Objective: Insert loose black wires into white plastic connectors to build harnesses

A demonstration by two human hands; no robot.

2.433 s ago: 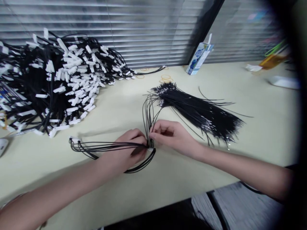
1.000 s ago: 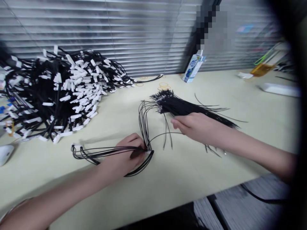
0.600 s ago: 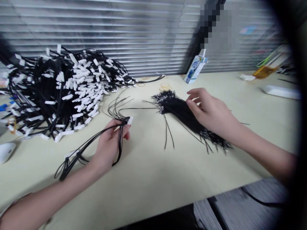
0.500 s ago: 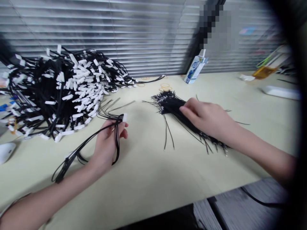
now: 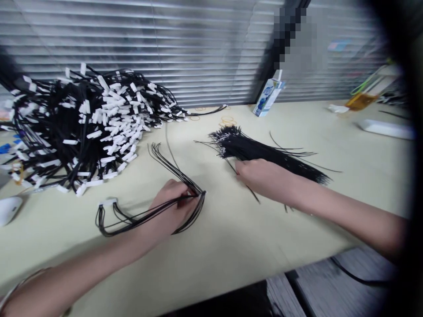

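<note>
Left hand [image 5: 172,207]: it lies low on the table [image 5: 231,246], toward the near edge, fingers closed on a looped bunch of black wires [image 5: 148,211]. The pinch sits where the strands cross, at the hand's right side.
Looped bunch: one loop runs left along the table to a small white connector [image 5: 107,202]; loose tails fan up and away from the pinch toward the far edge.
Right hand [image 5: 261,178]: palm down near the middle of the table, fingers curled narrow at the near edge of the loose bundle of straight wires [image 5: 264,152]. Whether a strand is actually caught under the fingertips I cannot tell (the hand covers them).
Doing it well: I would judge the thing is to keep the left pinch firm at the crossing so the loop does not spring open, and to draw only one strand clear of the bundle, lifting it by its end so its neighbours do not come along.
Big heap [image 5: 76,127]: finished-looking black wires with white connectors, piled at the far left corner, well apart from both hands.
Containers: a small carton [image 5: 267,96] stands tilted at the far edge against the blinds; what it holds is not visible. Nothing else here holds the wires (they lie bare on the table).
Small bits: rubber bands [image 5: 228,119] lie near the far edge, beyond the straight bundle.
</note>
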